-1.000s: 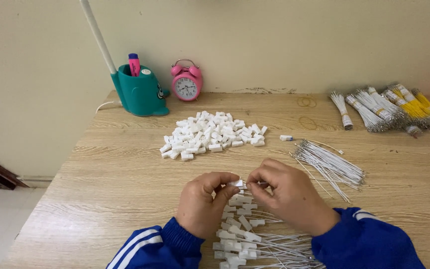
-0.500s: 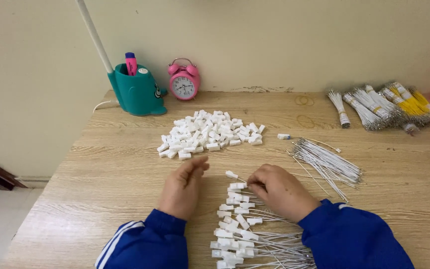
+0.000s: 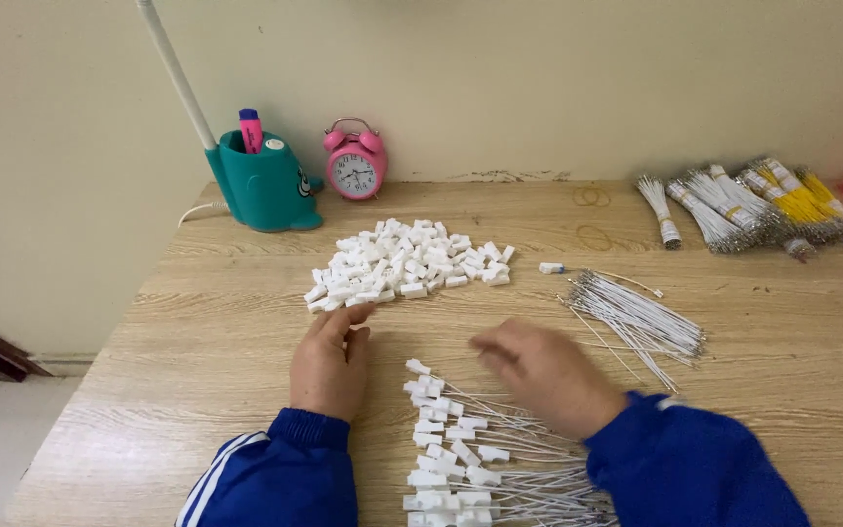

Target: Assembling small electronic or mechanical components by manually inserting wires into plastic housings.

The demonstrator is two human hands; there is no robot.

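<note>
Left hand (image 3: 329, 361), fingers loosely spread, touches the heap of small white plastic blocks (image 3: 407, 262) at its one o'clock; right hand (image 3: 548, 371) blurred, grip unclear.

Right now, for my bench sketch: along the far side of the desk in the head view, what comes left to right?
Teal pen holder → pink alarm clock → rubber bands → bundled wire ties.

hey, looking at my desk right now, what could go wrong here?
Your left hand reaches the near edge of the pile of white connectors; a careless sweep could scatter them. Your right hand hovers between the finished pieces and the loose white wires, so it might knock the two heaps together.
</note>
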